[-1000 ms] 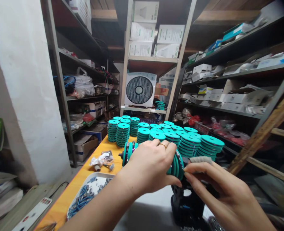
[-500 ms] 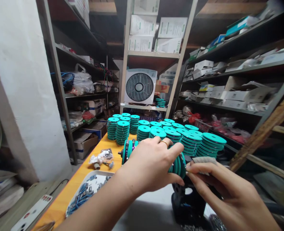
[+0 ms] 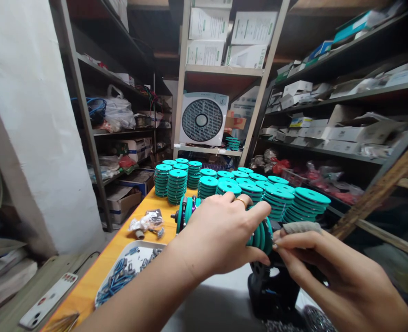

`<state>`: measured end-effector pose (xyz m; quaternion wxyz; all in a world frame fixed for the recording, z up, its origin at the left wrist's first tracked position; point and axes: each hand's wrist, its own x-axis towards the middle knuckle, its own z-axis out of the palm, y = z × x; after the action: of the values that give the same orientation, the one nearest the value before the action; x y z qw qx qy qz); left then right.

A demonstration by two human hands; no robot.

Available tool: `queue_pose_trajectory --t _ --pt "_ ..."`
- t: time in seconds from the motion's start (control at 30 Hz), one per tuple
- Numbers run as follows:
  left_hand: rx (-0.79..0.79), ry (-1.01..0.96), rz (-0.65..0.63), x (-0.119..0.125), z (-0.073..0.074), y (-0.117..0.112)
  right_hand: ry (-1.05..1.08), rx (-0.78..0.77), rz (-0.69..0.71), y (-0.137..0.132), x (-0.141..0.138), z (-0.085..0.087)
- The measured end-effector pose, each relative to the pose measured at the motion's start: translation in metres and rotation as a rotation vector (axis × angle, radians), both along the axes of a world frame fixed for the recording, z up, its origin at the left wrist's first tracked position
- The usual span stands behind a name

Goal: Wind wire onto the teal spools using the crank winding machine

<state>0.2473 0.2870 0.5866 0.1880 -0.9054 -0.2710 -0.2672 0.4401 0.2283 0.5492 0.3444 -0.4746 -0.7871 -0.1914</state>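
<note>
My left hand (image 3: 221, 230), a ring on one finger, curls over a row of teal spools (image 3: 187, 211) threaded side by side on a horizontal spindle. The palm and fingers cover the row's middle. At its right end, my right hand (image 3: 328, 263) pinches thumb and index finger together close against the last disc. Whatever lies between those fingertips is too small to make out. A grey wrap (image 3: 302, 228) covers part of the right index finger. Beneath the spools stands a black machine base (image 3: 273, 293), partly hidden by the right hand.
Several stacks of teal discs (image 3: 209, 184) stand behind the hands. On the orange table (image 3: 82, 295) sit a white tray (image 3: 102, 288) with small metal and blue parts, and a plastic bag (image 3: 143, 223). A box fan (image 3: 203, 121) and loaded shelves (image 3: 349, 159) surround the table.
The camera view has shifted slightly, so hands and spools appear a little farther right. Both hands keep nearly the same pose on the spools.
</note>
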Motion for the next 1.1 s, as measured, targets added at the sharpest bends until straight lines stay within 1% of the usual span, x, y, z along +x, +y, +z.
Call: queue_pose_trajectory --t 0.1,0.2,0.43,0.53,0.6,0.63,0.67,0.77,0.83,0.97,1.1 --pt "-0.003 0.001 0.001 0.000 0.000 0.000 0.041 -0.046 0.038 0.002 0.002 0.000" --pt "-0.003 0.002 0.008 0.000 0.000 0.001 0.054 -0.059 0.028 0.003 0.003 0.001" --pt "0.022 0.009 0.013 0.000 -0.001 0.001 -0.055 0.045 0.009 -0.001 -0.002 0.006" --pt "0.022 0.011 0.016 0.000 0.000 0.001 -0.085 0.049 0.013 -0.002 -0.004 0.006" --pt "0.015 0.014 0.016 0.000 0.001 0.001 -0.032 0.007 0.020 -0.002 -0.004 0.005" --pt "0.008 0.015 0.015 0.000 0.001 0.001 0.045 -0.052 0.023 -0.003 -0.004 0.005" --pt "-0.002 0.014 0.013 0.000 0.002 0.000 0.154 -0.153 0.021 -0.003 -0.004 0.005" --pt "-0.037 0.006 0.007 0.001 0.002 -0.001 0.507 -0.541 0.000 -0.003 -0.003 0.008" --pt "-0.055 0.007 0.009 0.001 0.003 -0.001 0.622 -0.702 -0.012 -0.001 -0.003 0.013" --pt "-0.104 0.001 0.003 0.002 0.005 -0.001 0.664 -0.812 -0.010 0.005 -0.004 0.024" --pt "-0.162 -0.022 -0.001 0.002 0.008 -0.002 0.623 -0.875 -0.034 0.008 -0.007 0.033"
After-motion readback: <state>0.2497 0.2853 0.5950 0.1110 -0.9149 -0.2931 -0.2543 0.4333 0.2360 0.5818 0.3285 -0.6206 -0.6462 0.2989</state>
